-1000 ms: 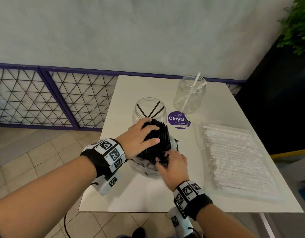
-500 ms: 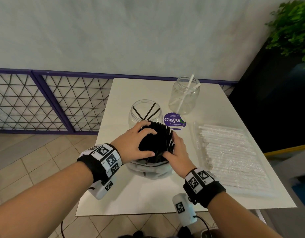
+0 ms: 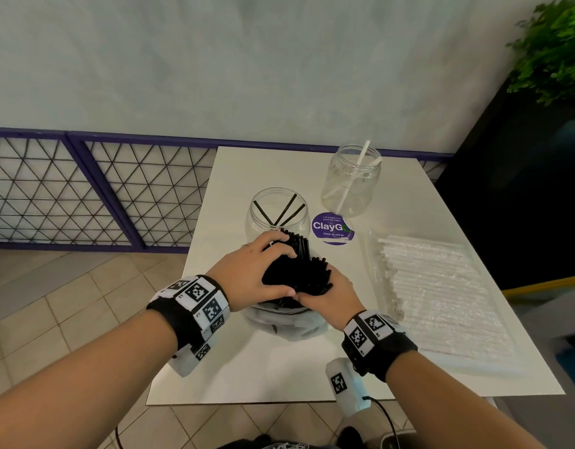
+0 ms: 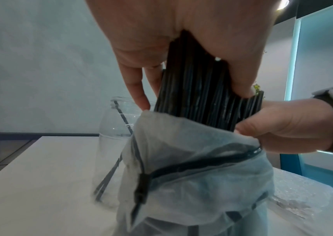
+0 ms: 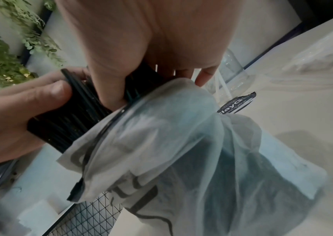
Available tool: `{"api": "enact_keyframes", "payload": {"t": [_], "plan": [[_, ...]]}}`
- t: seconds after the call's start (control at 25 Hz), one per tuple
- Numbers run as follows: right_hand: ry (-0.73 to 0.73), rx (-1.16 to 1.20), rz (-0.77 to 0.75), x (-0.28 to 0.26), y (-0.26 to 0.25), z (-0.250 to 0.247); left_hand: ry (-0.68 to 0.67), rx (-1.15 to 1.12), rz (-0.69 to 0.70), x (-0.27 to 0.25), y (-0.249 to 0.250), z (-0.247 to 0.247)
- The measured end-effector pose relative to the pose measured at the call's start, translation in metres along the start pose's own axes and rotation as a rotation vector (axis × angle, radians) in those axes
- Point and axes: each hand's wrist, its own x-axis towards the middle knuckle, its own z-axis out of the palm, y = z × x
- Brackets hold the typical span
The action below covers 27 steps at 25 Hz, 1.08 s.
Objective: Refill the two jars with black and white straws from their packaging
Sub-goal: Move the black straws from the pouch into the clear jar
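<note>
Surface: white table (image 3: pixel 279 367) by a grey wall.
Straws (image 4: pixel 200 89): black bundle, half out of its bag (image 4: pixel 192 159), near the jar (image 3: pixel 276 212).
Left hand (image 3: pixel 247 270): my fingers wrap the bundle.
Right hand (image 3: pixel 328 299): pinching bundle and bag mouth.
Handling: light, slippery, likely to splay; grip mid-bundle.

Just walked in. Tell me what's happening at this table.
A person is restocking straw jars. Both hands, left hand and right hand, grip a bundle of black straws that stands partly out of its white bag. The near jar holds only a few black straws; the far jar holds a couple of white ones. A pack of white straws lies unopened-looking on the table.
</note>
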Motion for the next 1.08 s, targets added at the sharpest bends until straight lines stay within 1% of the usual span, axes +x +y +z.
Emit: {"api": "enact_keyframes", "payload": {"t": [0.08, 0.12, 0.2, 0.24, 0.28, 0.4, 0.44, 0.52, 0.6, 0.72, 0.8, 0.92, 1.0, 1.08], "plan": [[0.033, 0.030, -0.006, -0.004, 0.006, 0.001, 0.072, -0.010, -0.026, -0.005, 0.001, -0.003], [0.042, 0.045, -0.019, -0.006, 0.008, 0.002, 0.116, -0.067, -0.050, -0.009, 0.001, -0.004], [0.039, 0.057, -0.067, -0.010, 0.007, 0.000, 0.201, -0.300, -0.141, -0.020, -0.002, -0.001], [0.033, 0.053, -0.090, -0.011, 0.006, -0.001, 0.214, -0.412, -0.196, -0.026, -0.006, 0.003], [0.026, 0.057, -0.112, -0.011, 0.006, -0.001, 0.197, -0.474, -0.243, -0.032, -0.011, 0.009], [-0.027, 0.148, -0.122, -0.013, 0.002, -0.001, 0.043, -0.488, -0.303, -0.041, -0.022, 0.030], [-0.047, 0.179, -0.116, -0.013, 0.002, -0.001, 0.022, -0.492, -0.312, -0.040, -0.023, 0.037], [-0.064, 0.181, -0.110, -0.012, 0.000, 0.000, 0.035, -0.493, -0.320, -0.034, -0.023, 0.050], [-0.058, 0.138, -0.065, -0.012, -0.006, 0.003, 0.052, -0.490, -0.313, -0.026, -0.017, 0.057], [0.023, 0.051, -0.015, -0.013, -0.007, 0.014, 0.054, -0.505, -0.301, -0.021, -0.004, 0.063], [0.063, -0.003, -0.027, -0.015, -0.004, 0.019, 0.091, -0.528, -0.295, -0.024, -0.003, 0.068], [0.072, -0.123, -0.057, -0.014, 0.000, 0.018, 0.211, -0.634, -0.331, -0.032, -0.015, 0.072], [0.095, -0.023, -0.048, -0.013, -0.002, 0.011, 0.292, -0.661, -0.401, -0.036, -0.024, 0.070], [0.108, 0.159, -0.064, -0.013, -0.007, 0.004, 0.327, -0.668, -0.467, -0.037, -0.031, 0.065]]}}
